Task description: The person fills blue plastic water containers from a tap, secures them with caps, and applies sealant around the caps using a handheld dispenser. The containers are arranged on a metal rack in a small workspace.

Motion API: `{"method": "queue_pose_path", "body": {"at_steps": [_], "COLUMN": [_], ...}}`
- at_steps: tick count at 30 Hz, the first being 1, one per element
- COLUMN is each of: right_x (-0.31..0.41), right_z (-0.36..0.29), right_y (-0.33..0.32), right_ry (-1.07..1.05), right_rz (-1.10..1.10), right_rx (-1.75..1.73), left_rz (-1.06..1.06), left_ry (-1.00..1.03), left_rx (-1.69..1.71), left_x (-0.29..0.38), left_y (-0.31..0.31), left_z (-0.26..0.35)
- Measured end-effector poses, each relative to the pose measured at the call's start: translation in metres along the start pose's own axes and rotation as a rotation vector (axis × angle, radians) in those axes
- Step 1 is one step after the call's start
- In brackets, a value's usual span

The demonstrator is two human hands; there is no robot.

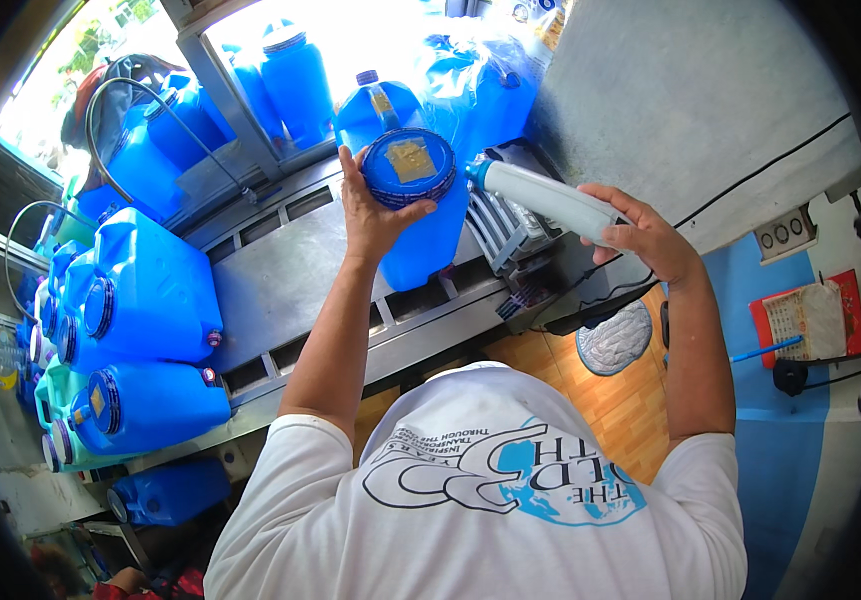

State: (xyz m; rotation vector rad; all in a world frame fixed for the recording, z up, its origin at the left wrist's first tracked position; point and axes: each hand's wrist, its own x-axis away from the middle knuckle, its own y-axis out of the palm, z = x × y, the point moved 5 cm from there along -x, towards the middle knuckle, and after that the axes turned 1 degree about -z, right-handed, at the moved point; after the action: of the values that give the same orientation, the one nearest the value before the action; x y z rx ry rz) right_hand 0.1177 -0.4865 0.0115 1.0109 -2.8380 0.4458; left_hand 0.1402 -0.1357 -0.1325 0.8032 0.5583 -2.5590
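Before me, on the steel counter, an upright blue plastic water jug (pixel 423 251) stands with its wide round cap (pixel 434 154) facing me. A piece of brown tape sits on the cap, and a printed band wraps its rim. My left hand (pixel 378 206) grips the cap's left and lower edge, thumb in front. In my right hand (pixel 636 229) is a white tubular tool (pixel 550 196) with a teal nozzle; it looks like a heat gun. Its nozzle points at the cap's right side, a small gap away.
Several blue jugs (pixel 160 277) lie on the steel counter (pixel 280 277) at left. Others, one a tall blue jug (pixel 297 90), stand by the window. A metal rack (pixel 513 217) is right of the jug. A black cable (pixel 768 161) crosses the wall. Another person's hand (pixel 128 580) shows at lower left.
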Motion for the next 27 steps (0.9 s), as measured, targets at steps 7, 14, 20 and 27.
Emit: {"method": "queue_pose_path", "body": {"at_steps": [7, 14, 20, 27], "right_x": [0.000, -0.004, -0.004, -0.010], "right_z": [-0.001, -0.005, -0.017, -0.033], "right_y": [0.004, 0.007, 0.019, 0.025], "right_ry": [0.003, -0.012, -0.011, -0.013], "right_rz": [-0.020, -0.028, -0.092, -0.107], "right_rx": [0.008, 0.006, -0.023, 0.052], "left_rz": [0.004, 0.013, -0.005, 0.024], "left_ry": [0.000, 0.001, 0.001, -0.013], "left_rx": [-0.029, -0.014, 0.039, -0.053], "left_x": [0.000, 0.000, 0.000, 0.000], "left_y": [-0.001, 0.000, 0.001, 0.000], "left_z": [0.004, -0.001, 0.003, 0.005]}}
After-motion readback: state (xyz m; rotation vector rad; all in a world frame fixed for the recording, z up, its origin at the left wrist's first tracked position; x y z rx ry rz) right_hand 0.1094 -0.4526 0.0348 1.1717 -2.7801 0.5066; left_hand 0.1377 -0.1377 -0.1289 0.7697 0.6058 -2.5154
